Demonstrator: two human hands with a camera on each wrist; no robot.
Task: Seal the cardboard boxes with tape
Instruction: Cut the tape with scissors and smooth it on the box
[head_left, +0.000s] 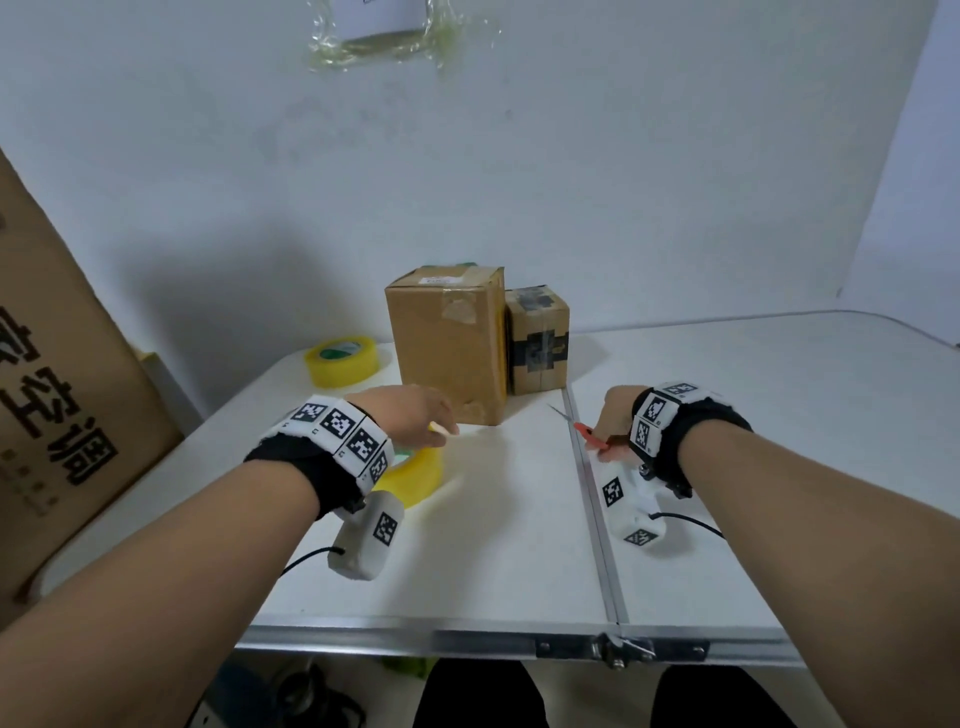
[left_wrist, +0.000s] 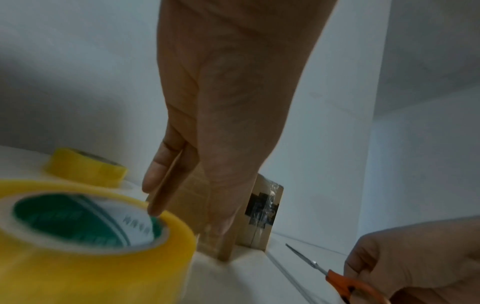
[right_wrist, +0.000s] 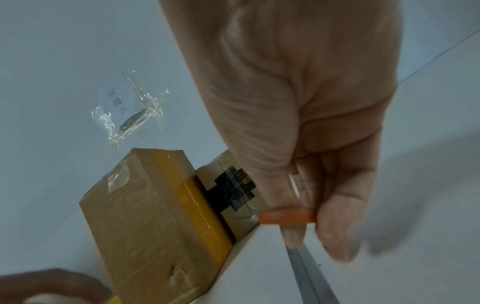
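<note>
While both boxes (head_left: 448, 343) stand shut, right hand (head_left: 613, 415) grips scissors (head_left: 584, 431).

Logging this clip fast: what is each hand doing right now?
Left hand: open, straight fingers reaching to the near yellow tape roll, one fingertip at its top edge.
Right hand: closed round the orange-handled scissors.

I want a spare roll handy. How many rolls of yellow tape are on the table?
2: the near roll lies under the left hand; the far roll sits left of the tall box.
</note>
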